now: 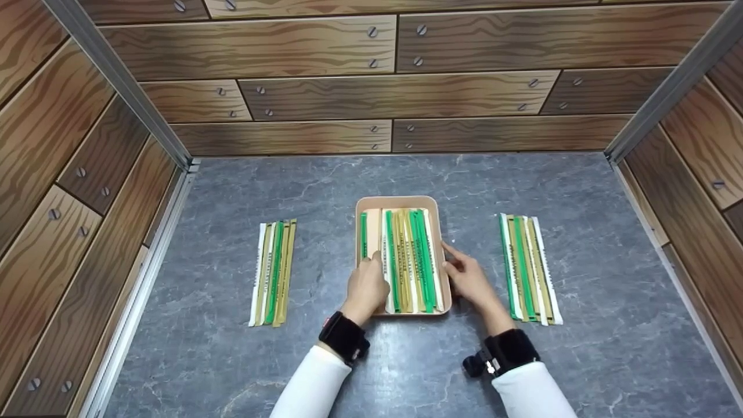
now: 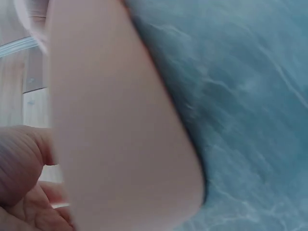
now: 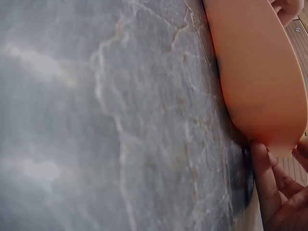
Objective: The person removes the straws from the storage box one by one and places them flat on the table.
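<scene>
A beige tray (image 1: 403,202) holds a row of green, white and gold stick packets (image 1: 409,261), side by side. My left hand (image 1: 368,287) reaches over its left part, fingers bent down against the leftmost white packet of the row. A bare strip of tray floor shows there, with one green packet (image 1: 364,232) along the left wall. The tray's wall hides the left fingertips in the left wrist view, so their grip cannot be made out. My right hand (image 1: 471,281) touches the tray's right side from outside, index finger straight; in the right wrist view its fingers (image 3: 262,163) meet the tray wall (image 3: 262,72).
Left of the tray lies a group of white, gold and green stick packets (image 1: 273,273). A similar group (image 1: 528,270) lies to the right. The grey marble-patterned table (image 1: 325,180) is bounded by wood-print walls (image 1: 325,96) with metal edging.
</scene>
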The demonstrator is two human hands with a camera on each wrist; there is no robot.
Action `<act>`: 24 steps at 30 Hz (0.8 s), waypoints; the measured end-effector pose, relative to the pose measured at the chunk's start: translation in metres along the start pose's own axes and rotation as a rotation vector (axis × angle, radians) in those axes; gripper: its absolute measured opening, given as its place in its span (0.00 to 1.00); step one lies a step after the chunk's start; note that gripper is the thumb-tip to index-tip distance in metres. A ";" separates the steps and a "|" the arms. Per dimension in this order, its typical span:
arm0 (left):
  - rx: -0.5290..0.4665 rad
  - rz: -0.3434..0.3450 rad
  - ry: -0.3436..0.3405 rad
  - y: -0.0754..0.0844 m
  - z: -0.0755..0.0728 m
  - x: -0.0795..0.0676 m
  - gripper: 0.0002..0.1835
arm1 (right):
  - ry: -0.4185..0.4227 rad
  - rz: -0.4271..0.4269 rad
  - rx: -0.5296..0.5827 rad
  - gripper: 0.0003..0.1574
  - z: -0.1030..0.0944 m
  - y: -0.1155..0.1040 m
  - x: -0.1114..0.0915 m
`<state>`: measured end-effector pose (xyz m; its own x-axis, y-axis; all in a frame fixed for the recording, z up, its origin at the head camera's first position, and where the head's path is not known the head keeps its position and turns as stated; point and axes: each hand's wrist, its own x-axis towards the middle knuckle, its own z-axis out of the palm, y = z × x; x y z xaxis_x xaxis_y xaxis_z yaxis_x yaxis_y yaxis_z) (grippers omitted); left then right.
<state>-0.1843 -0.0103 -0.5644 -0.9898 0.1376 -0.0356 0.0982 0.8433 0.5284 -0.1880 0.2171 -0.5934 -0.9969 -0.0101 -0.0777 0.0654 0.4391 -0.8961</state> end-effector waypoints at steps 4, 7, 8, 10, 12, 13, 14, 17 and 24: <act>-0.100 0.000 -0.002 0.001 -0.011 -0.005 0.36 | -0.003 0.017 -0.009 0.32 0.000 0.000 0.000; -0.178 -0.001 0.006 -0.001 -0.020 -0.008 0.38 | -0.005 0.018 -0.008 0.32 0.000 0.000 0.000; -0.207 -0.005 0.008 -0.002 -0.024 -0.009 0.38 | -0.004 0.019 -0.005 0.32 0.000 0.000 0.001; -0.268 -0.018 0.012 -0.004 -0.032 -0.011 0.38 | -0.005 0.018 -0.001 0.32 -0.001 0.001 0.001; -0.314 -0.034 0.024 -0.007 -0.038 -0.011 0.37 | -0.007 0.015 0.001 0.32 -0.001 0.001 0.000; -0.327 -0.041 0.033 -0.008 -0.042 -0.011 0.37 | -0.005 0.015 0.005 0.31 -0.001 0.001 0.000; -0.332 -0.051 0.045 -0.010 -0.045 -0.011 0.37 | -0.004 0.013 0.007 0.31 -0.001 0.001 0.000; -0.331 -0.087 0.082 -0.018 -0.052 -0.008 0.35 | -0.003 0.006 0.007 0.31 -0.001 0.001 0.000; -0.283 -0.203 0.158 -0.048 -0.064 -0.006 0.34 | 0.003 -0.015 -0.002 0.31 0.000 0.002 0.000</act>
<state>-0.1896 -0.0849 -0.5358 -0.9921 -0.1177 -0.0442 -0.1118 0.6651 0.7383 -0.1882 0.2176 -0.5950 -0.9979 -0.0143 -0.0631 0.0503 0.4411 -0.8961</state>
